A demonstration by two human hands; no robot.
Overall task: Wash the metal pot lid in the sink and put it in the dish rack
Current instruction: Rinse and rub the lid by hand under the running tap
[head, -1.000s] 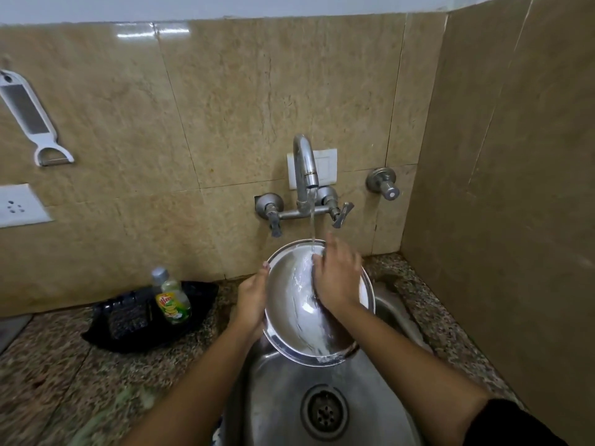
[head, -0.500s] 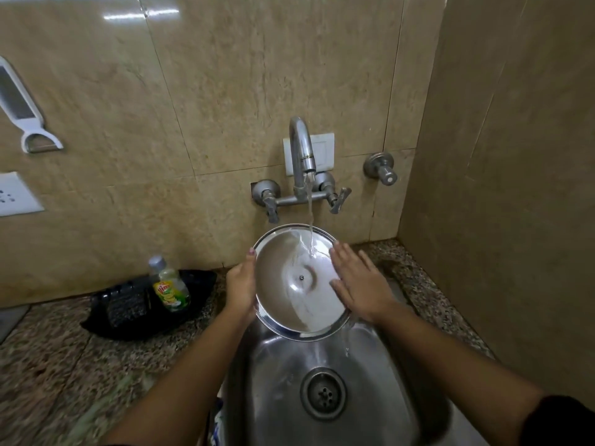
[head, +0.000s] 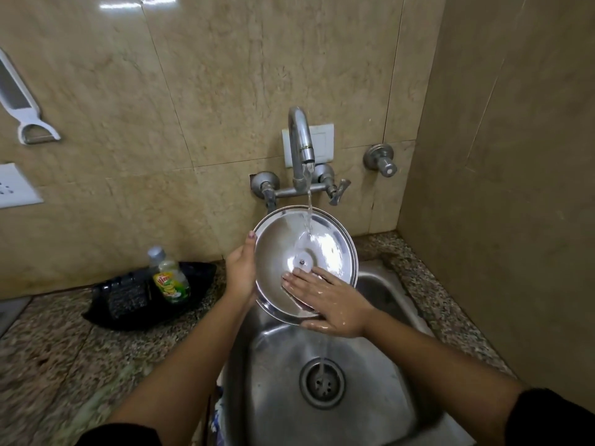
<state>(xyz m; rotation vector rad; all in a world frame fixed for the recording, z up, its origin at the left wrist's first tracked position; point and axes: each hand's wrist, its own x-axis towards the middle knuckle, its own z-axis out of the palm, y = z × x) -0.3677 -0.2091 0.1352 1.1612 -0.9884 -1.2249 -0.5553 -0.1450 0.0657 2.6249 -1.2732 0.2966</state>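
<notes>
The round metal pot lid [head: 283,249] is tilted above the steel sink [head: 283,365], its hollow inner side facing me. Water from the tap [head: 301,146] runs onto its upper right part and drips down to the drain. My left hand [head: 240,272] grips the lid's left rim. My right hand [head: 328,300] lies flat on the lid's lower right, wet fingers spread across the inner surface and thumb under the bottom rim. No dish rack is in view.
A black tray [head: 106,313] on the granite counter [head: 58,358] left of the sink holds a dish soap bottle [head: 169,275] and a dark scrubber [head: 124,296]. A peeler [head: 22,104] and a socket [head: 13,185] are on the tiled wall. A side wall [head: 502,188] stands close on the right.
My right hand went from the lid's centre to its right rim, then down to the lower right of the inner surface. The lid has stayed under the running water.
</notes>
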